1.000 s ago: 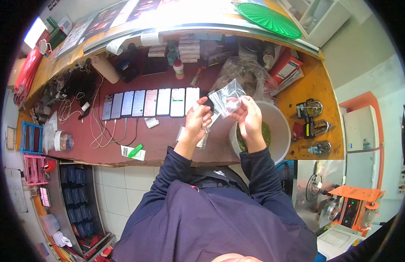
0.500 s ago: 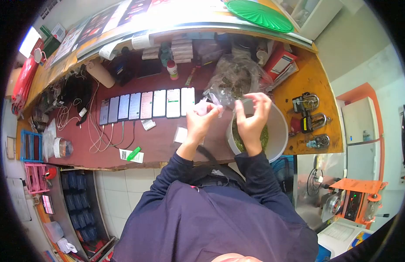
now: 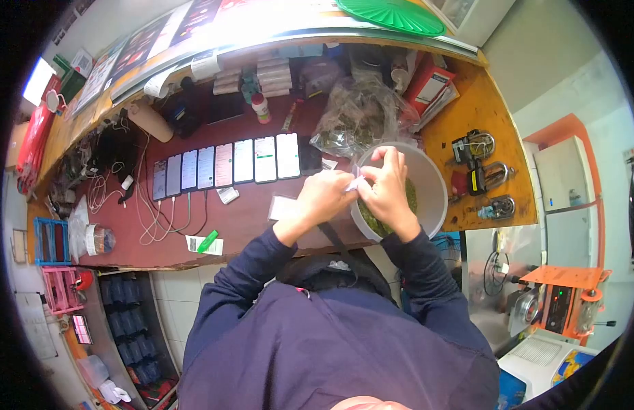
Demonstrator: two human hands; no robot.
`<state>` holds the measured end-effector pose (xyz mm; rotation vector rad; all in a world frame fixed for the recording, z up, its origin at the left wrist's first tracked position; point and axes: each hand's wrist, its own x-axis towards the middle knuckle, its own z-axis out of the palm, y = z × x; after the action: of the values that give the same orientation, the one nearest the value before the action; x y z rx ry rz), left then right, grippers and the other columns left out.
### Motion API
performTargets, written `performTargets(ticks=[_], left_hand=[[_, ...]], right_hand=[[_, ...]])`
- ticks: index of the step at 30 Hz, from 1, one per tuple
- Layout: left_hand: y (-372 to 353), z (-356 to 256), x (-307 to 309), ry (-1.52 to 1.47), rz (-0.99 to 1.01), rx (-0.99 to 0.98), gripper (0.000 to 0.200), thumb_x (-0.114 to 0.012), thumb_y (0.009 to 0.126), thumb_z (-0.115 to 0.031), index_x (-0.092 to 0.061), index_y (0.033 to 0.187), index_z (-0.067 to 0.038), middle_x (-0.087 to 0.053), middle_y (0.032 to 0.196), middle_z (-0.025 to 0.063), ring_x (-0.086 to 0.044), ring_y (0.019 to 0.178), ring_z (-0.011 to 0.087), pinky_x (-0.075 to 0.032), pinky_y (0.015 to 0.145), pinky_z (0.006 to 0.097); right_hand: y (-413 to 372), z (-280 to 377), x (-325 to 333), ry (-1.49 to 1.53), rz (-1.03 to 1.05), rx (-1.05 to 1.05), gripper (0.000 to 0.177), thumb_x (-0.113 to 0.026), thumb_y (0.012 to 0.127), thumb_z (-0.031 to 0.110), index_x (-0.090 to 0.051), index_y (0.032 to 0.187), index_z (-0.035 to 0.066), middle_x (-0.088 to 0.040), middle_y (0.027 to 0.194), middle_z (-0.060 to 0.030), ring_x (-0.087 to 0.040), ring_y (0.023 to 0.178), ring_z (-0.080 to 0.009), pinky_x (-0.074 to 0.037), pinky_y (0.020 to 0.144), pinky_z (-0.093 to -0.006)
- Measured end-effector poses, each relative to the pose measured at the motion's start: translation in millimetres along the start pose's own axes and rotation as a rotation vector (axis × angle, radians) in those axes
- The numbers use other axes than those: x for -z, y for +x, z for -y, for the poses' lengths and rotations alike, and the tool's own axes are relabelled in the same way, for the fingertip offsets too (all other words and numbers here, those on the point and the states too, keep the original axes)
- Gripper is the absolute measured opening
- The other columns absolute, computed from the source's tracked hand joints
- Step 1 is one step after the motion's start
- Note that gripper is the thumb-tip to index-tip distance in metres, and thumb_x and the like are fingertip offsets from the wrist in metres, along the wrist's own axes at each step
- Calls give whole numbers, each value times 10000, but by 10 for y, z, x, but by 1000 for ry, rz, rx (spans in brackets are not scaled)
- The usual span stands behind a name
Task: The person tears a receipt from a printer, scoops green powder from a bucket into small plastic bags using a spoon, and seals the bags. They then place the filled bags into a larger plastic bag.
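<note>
Desk (image 3: pixel 252 219): dark red top, wooden right section (image 3: pixel 511 150)
Phones (image 3: pixel 243 160): side by side in a row, mostly lit
Green marker (image 3: pixel 207 241): across a white card (image 3: pixel 216 250), near edge
Jar (image 3: pixel 99 240): left end
Bottle (image 3: pixel 261 109): behind phones
Padlocks (image 3: pixel 477 147): three, on bare wood

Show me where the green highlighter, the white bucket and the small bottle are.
Green highlighter (image 3: pixel 207 241): head view, middle of its body.
White bucket (image 3: pixel 432 191): head view, inner right wall.
Small bottle (image 3: pixel 262 111): head view, its body.

Pale walls (image 3: pixel 556 61) and a tiled floor (image 3: pixel 177 301) surround a wooden desk (image 3: pixel 511 164).
</note>
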<state>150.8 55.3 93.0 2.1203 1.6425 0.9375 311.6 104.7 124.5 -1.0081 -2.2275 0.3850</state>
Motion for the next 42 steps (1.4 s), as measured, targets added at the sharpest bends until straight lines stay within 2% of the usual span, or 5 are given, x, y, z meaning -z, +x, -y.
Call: performTargets(ticks=[8, 13, 26, 30, 42], left_hand=[[109, -33, -268, 150, -386, -135, 272, -767, 676, -222, -564, 784, -77, -578, 753, 74, -614, 699, 263, -508, 608, 372], [52, -61, -419, 98, -284, -138, 306, -794, 637, -207, -573, 791, -62, -594, 835, 83, -616, 758, 265, -514, 624, 372], [272, 257, -16, -263, -370, -379, 302, -827, 658, -118, -550, 723, -18, -676, 1083, 119, -656, 1034, 281, -552, 839, 352], [131, 468, 182, -255, -503, -195, 362, -876, 599, -116, -591, 768, 29, -681, 1052, 167, -683, 924, 267, -555, 801, 343], [-346, 659, 272, -323, -558, -11, 473, -859, 633, -33, -389, 628, -88, -650, 1090, 218, -671, 976, 278, -536, 851, 405]], right_hand=[[-20, -291, -99, 43, -62, -252, 217, -710, 712, 263, -693, 789, 61, -574, 976, -116, -551, 968, -316, -431, 820, -442], [-10, -357, 77, 45, -94, -412, 618, -747, 743, 133, -476, 1297, 102, -626, 785, -77, -632, 766, -254, -501, 687, -368], [184, -785, 251, 815, 409, -549, 453, -750, 813, 240, -575, 1186, 52, -669, 802, -42, -613, 725, -70, -476, 637, -224], [27, -1254, -519, -301, 855, -445, 462, -700, 791, 427, -702, 961, -2, -695, 888, -212, -672, 854, -382, -523, 779, -458], [-235, -1366, 38, -552, 1129, -273, 192, -651, 727, 44, -707, 907, 4, -695, 928, -204, -690, 864, -361, -562, 716, -453]])
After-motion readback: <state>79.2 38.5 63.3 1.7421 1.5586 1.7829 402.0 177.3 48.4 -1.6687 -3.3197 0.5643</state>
